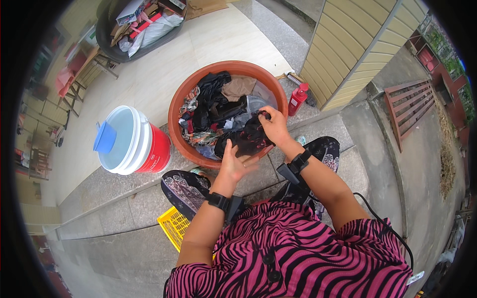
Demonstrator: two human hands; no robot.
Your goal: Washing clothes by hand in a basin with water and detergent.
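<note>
A large terracotta-coloured tub (179,144) stands before me, filled with wet clothes in black, tan, blue and patterned cloth. At its near right rim my right hand (275,126) grips a dark garment with red marks (254,135), fingers pinched on the bunched cloth. My left hand (235,162) is at the near rim with its fingers spread, beside the same garment's lower edge; it holds nothing that I can see. A tan cloth (238,88) and a shiny black piece (213,87) lie at the tub's far side.
Left of the tub stands a red and white bucket (158,149) of water, a blue scoop (105,137) at its rim. A red pump bottle (298,100) and a scrubbing brush (294,78) are at the right, near a tiled pillar (346,48). A yellow plastic crate (173,225) lies by my left leg.
</note>
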